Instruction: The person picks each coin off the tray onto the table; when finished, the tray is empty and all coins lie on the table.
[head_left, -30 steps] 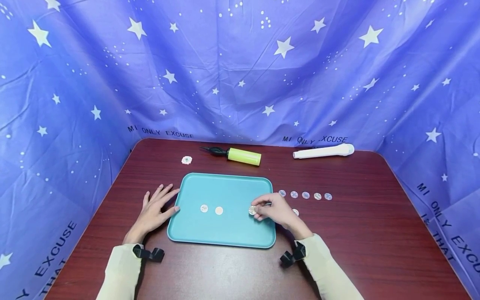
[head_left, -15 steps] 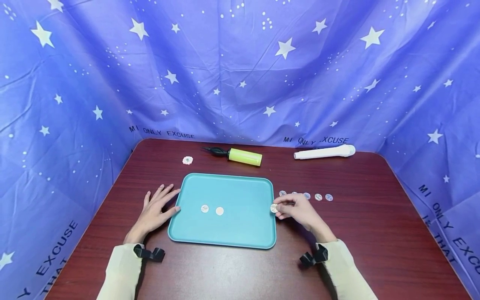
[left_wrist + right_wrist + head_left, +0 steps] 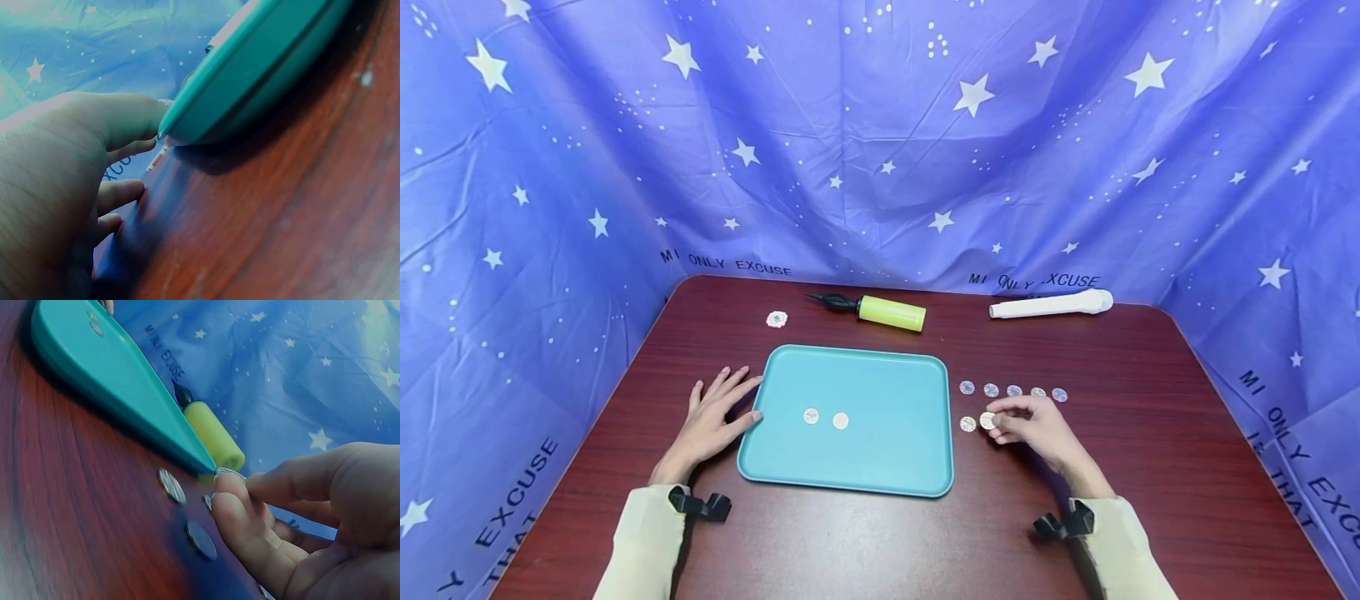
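Note:
My right hand [image 3: 1033, 429] pinches a round silvery coin [image 3: 988, 421] between thumb and fingers, just right of the teal tray. Close to its left lies another coin [image 3: 967, 423], and behind the hand runs a row of several coins [image 3: 991, 389]. In the right wrist view the held coin [image 3: 231, 473] shows only its edge above the fingertips. Two more coins, a patterned one [image 3: 811, 416] and a paler one [image 3: 840, 421], lie in the tray [image 3: 880, 475]. My left hand [image 3: 711, 421] rests with fingers spread at the tray's left side, its thumb touching the rim.
Behind the tray lie a yellow-green hand pump [image 3: 891, 313] with a black nozzle and a small white scalloped piece [image 3: 777, 319]. A white wand-shaped object [image 3: 1051, 305] lies at the back right. A blue starry curtain [image 3: 880, 167] surrounds the dark red table [image 3: 1150, 467].
My right hand has carried the pinched coin rightward, from above the tray, past its right rim, to beside the coin lying there. The left hand has stayed at the tray.

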A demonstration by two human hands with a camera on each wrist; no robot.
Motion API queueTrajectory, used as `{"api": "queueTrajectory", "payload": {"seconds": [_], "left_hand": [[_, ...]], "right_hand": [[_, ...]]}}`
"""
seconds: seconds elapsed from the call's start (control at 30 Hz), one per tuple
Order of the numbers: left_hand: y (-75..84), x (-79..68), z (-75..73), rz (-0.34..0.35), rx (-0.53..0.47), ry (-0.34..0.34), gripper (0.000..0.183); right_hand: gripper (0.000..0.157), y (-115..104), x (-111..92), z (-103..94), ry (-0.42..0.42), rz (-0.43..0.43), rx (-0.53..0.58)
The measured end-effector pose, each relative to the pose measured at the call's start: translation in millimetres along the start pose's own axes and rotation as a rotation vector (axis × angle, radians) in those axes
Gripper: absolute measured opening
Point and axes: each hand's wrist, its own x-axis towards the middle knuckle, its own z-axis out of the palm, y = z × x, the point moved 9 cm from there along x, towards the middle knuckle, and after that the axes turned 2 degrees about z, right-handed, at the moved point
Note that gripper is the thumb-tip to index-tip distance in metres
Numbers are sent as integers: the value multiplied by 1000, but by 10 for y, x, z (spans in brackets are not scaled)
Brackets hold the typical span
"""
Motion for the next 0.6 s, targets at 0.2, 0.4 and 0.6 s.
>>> {"api": "queueTrajectory", "payload": {"seconds": [0.2, 0.4, 0.6], "left_hand": [[3, 0, -5, 0, 5, -3, 62], [4, -5, -3, 2, 4, -4, 62], [7, -5, -2, 5, 8, 0, 61]], "right_hand": [[35, 46, -94, -164, 29, -19, 55], [33, 126, -158, -291, 57, 0, 69], [30, 227, -201, -371, 76, 27, 54]]}}
